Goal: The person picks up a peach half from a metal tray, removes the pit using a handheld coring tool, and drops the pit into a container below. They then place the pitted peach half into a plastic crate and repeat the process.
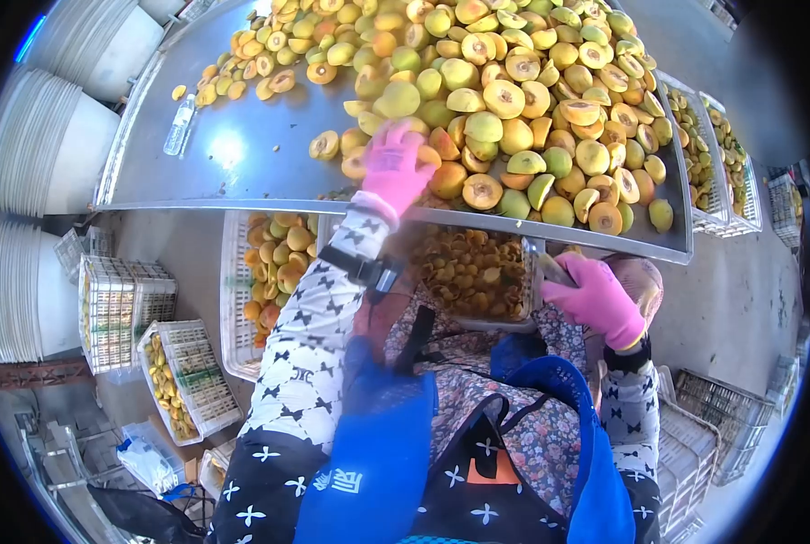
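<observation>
On the far left stand stacks of white tubs (42, 136), with crates (119, 308) on the floor below them. A bottle (179, 124) lies on the bare left end of the steel table (242, 172).

The left hand (394, 168), in a pink glove, reaches up over the table's near edge. Its fingers are bent down onto the fruit (504, 100), a heap of yellow-green whole and halved pieces that covers the table's middle and right. The step in hand looks like taking one piece from the near rim of the heap. The glove's back faces the camera, so I cannot tell whether the fingers have closed on a piece. A clean pick would call for lifting one fruit without nudging its neighbours over the edge.

Under the table sits a basket (273, 263) of fruit, and beside it a tray (473, 267) of darker pieces, at the person's lap. The right hand (595, 299) hovers just right of the tray, curled shut round a grey thing (552, 269) — too small to name. At the right edge are racks (713, 154) of cut fruit.

The table hides much of the basket and tray, and the lens bends and darkens the rim.
</observation>
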A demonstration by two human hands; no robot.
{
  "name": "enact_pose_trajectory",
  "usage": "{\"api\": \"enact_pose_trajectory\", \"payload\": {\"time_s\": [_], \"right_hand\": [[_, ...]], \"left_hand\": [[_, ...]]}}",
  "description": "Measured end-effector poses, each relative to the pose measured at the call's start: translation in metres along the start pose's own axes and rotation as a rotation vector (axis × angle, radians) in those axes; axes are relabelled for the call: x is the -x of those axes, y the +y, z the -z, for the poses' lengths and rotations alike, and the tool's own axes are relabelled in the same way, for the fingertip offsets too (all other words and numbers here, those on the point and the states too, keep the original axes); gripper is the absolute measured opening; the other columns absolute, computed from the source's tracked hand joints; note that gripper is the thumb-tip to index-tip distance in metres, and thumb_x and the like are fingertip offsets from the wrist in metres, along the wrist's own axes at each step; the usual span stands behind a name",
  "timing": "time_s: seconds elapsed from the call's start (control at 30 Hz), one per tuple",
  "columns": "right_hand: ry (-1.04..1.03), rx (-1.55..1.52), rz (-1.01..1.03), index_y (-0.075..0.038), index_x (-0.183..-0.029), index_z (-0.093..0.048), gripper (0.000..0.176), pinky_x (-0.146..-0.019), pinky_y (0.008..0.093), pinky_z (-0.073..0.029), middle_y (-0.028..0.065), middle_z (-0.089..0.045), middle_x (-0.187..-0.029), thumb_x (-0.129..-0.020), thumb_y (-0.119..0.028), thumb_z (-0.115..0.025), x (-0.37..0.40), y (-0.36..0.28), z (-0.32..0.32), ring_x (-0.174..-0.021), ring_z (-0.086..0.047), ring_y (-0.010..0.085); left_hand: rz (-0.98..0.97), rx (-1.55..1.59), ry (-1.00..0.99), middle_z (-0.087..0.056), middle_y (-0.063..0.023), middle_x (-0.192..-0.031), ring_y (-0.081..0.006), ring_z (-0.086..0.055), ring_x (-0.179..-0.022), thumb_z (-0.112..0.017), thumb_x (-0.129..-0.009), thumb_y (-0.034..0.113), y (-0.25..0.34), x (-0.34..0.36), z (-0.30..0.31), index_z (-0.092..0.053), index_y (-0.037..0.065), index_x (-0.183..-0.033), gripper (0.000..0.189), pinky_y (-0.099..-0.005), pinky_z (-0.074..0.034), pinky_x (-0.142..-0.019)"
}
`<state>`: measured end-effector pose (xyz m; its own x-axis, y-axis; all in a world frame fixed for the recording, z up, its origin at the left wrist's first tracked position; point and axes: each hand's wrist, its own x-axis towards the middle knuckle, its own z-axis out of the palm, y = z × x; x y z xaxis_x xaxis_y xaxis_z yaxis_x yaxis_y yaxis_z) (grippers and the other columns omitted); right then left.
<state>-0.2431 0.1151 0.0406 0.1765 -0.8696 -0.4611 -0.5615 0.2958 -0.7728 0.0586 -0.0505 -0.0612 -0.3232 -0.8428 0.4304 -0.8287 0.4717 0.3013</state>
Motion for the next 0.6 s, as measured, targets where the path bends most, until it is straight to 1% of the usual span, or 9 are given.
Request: {"api": "enact_pose_trajectory", "payload": {"time_s": [0.03, 0.13, 0.17, 0.27, 0.3, 0.37, 0.43, 0.5, 0.6], "right_hand": [[0.050, 0.049, 0.119, -0.001, -0.106, -0.063, 0.032, -0.072, 0.0381, -0.053, 0.0182, -0.068, -0.082, -0.085, -0.023, -0.071, 0.003, 0.009, -0.008, -0.079, -0.068, 0.0345], [0.192, 0.066, 0.365, -0.003, -0.112, -0.061, 0.035, -0.073, 0.0402, -0.053, 0.0184, -0.069, -0.091, -0.087, -0.024, -0.071, -0.002, 0.008, -0.032, -0.084, -0.067, 0.0363], [0.268, 0.052, 0.463, -0.003, -0.113, -0.060, 0.036, -0.073, 0.0411, -0.053, 0.0186, -0.068, -0.093, -0.087, -0.025, -0.071, -0.007, -0.002, -0.043, -0.085, -0.067, 0.0368], [0.427, 0.086, 0.692, -0.004, -0.117, -0.059, 0.039, -0.072, 0.0438, -0.052, 0.0179, -0.067, -0.096, -0.087, -0.027, -0.070, -0.024, -0.030, -0.065, -0.085, -0.066, 0.0368], [0.463, 0.115, 0.760, -0.004, -0.119, -0.058, 0.040, -0.072, 0.0446, -0.052, 0.0175, -0.067, -0.096, -0.088, -0.027, -0.070, -0.029, -0.036, -0.067, -0.084, -0.066, 0.0365], [0.485, 0.271, 0.715, -0.004, -0.122, -0.057, 0.041, -0.074, 0.0434, -0.052, 0.0184, -0.067, -0.099, -0.087, -0.021, -0.070, -0.035, -0.038, -0.071, -0.087, -0.066, 0.0371], [0.454, 0.382, 0.677, -0.004, -0.125, -0.054, 0.043, -0.075, 0.0438, -0.051, 0.0175, -0.066, -0.101, -0.087, -0.017, -0.069, -0.039, -0.034, -0.075, -0.087, -0.065, 0.0369], [0.485, 0.458, 0.716, -0.004, -0.124, -0.054, 0.043, -0.073, 0.0437, -0.051, 0.0165, -0.065, -0.099, -0.087, -0.019, -0.069, -0.029, -0.039, -0.071, -0.085, -0.065, 0.0356], [0.488, 0.614, 0.681, -0.005, -0.122, -0.054, 0.042, -0.070, 0.0433, -0.050, 0.0145, -0.064, -0.096, -0.087, -0.022, -0.069, -0.024, -0.039, -0.067, -0.082, -0.065, 0.0329]], "left_hand": [[0.005, -0.051, 0.012, -0.058, -0.0126, -0.127, -0.0323, -0.051, -0.122, -0.076, -0.080, 0.026, 0.008, 0.004, 0.009, -0.059, 0.006, -0.113, 0.042, -0.0470, -0.041, -0.102], [0.448, 0.494, -0.155, -0.059, -0.0137, -0.124, -0.0262, -0.057, -0.114, -0.074, -0.082, 0.021, 0.020, 0.022, 0.032, -0.058, 0.005, -0.114, 0.039, -0.0396, -0.046, -0.097], [0.591, 0.962, -0.091, -0.062, -0.0155, -0.119, -0.0222, -0.061, -0.106, -0.071, -0.085, 0.015, 0.024, 0.024, 0.038, -0.056, 0.003, -0.120, 0.040, -0.0339, -0.049, -0.094], [0.565, 1.629, 0.012, -0.063, -0.0166, -0.117, -0.0245, -0.062, -0.104, -0.064, -0.090, 0.018, 0.079, 0.021, 0.081, -0.053, 0.001, -0.127, 0.043, -0.0365, -0.049, -0.096], [0.557, 1.770, -0.050, -0.064, -0.0170, -0.117, -0.0252, -0.062, -0.105, -0.060, -0.093, 0.021, 0.089, 0.024, 0.085, -0.052, 0.001, -0.129, 0.043, -0.0371, -0.049, -0.097], [0.539, 2.051, -0.182, -0.064, -0.0177, -0.118, -0.0264, -0.062, -0.105, -0.052, -0.099, 0.027, 0.102, 0.030, 0.089, -0.050, 0.000, -0.132, 0.043, -0.0383, -0.048, -0.098], [0.457, 1.490, -0.101, -0.063, -0.0174, -0.118, -0.0271, -0.062, -0.106, -0.046, -0.102, 0.032, 0.113, 0.038, 0.080, -0.050, 0.000, -0.132, 0.044, -0.0394, -0.047, -0.099], [0.573, 1.921, -0.073, -0.064, -0.0174, -0.118, -0.0276, -0.062, -0.107, -0.045, -0.104, 0.029, 0.112, 0.043, 0.075, -0.050, -0.001, -0.131, 0.040, -0.0379, -0.051, -0.094], [0.308, 1.303, -0.009, -0.064, -0.0151, -0.114, -0.0250, -0.064, -0.103, -0.051, -0.102, 0.022, 0.127, 0.051, 0.083, -0.050, -0.001, -0.129, 0.035, -0.0344, -0.054, -0.087]]}}
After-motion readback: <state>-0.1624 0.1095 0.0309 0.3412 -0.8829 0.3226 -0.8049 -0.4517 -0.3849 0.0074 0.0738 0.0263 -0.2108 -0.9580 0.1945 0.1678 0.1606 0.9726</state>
